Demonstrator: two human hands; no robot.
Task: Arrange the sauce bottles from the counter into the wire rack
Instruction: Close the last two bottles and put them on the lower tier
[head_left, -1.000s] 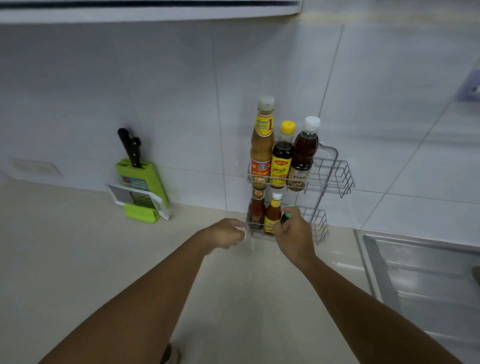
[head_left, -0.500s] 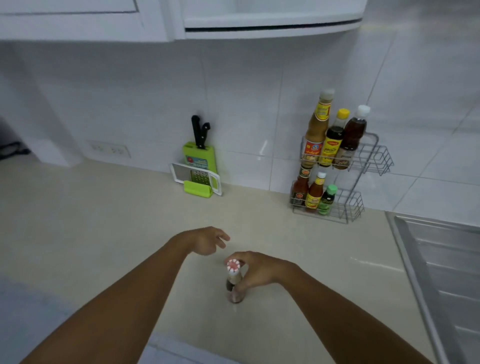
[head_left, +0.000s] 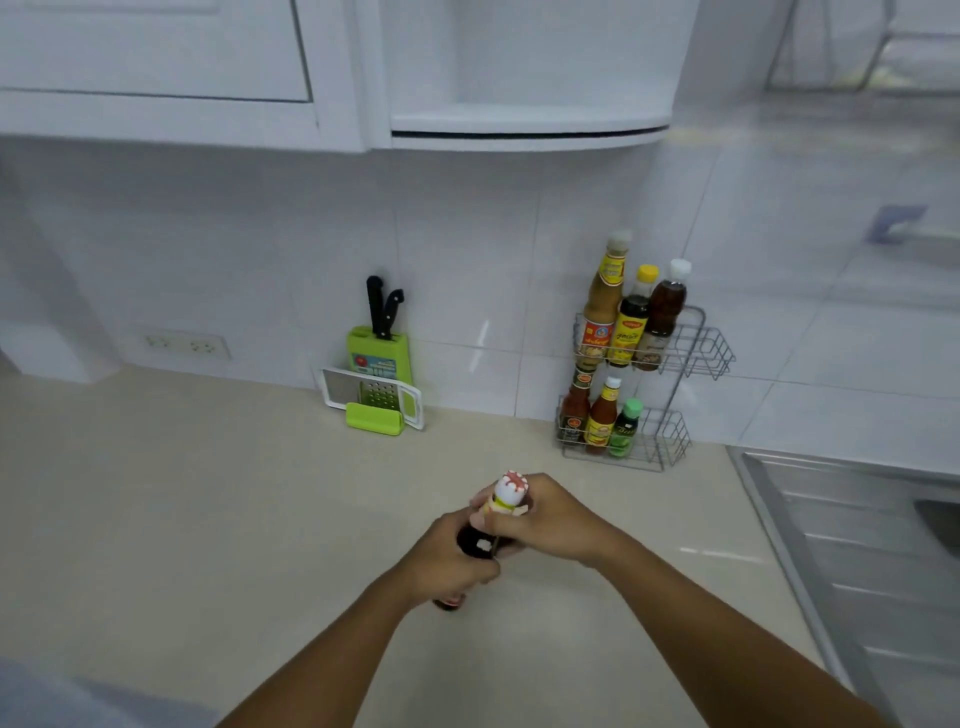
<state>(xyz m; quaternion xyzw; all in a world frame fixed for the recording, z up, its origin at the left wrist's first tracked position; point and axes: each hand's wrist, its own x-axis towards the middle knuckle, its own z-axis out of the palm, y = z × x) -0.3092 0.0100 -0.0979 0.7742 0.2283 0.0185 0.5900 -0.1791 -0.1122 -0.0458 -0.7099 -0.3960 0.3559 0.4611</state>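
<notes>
A dark sauce bottle (head_left: 475, 543) with a red-and-white cap is held in front of me, over the beige counter (head_left: 208, 519). My right hand (head_left: 540, 519) grips its neck just under the cap. My left hand (head_left: 452, 558) wraps the body lower down, hiding most of it. The two-tier wire rack (head_left: 675, 447) stands against the tiled wall to the right. Its top tier holds three tall bottles (head_left: 626, 322). Its bottom tier holds three small bottles (head_left: 602, 415), with free room at its right end.
A green knife block (head_left: 379, 356) with a grater (head_left: 371, 397) leaning on it stands at the wall, left of the rack. A steel sink (head_left: 857, 545) lies at the right. White cabinets (head_left: 332, 78) hang overhead. A wall socket (head_left: 182, 345) is at far left.
My view pulled back from the rack. My right hand left the green-capped bottle in the bottom tier, took the dark bottle off the counter, and my left hand has now closed on its body.
</notes>
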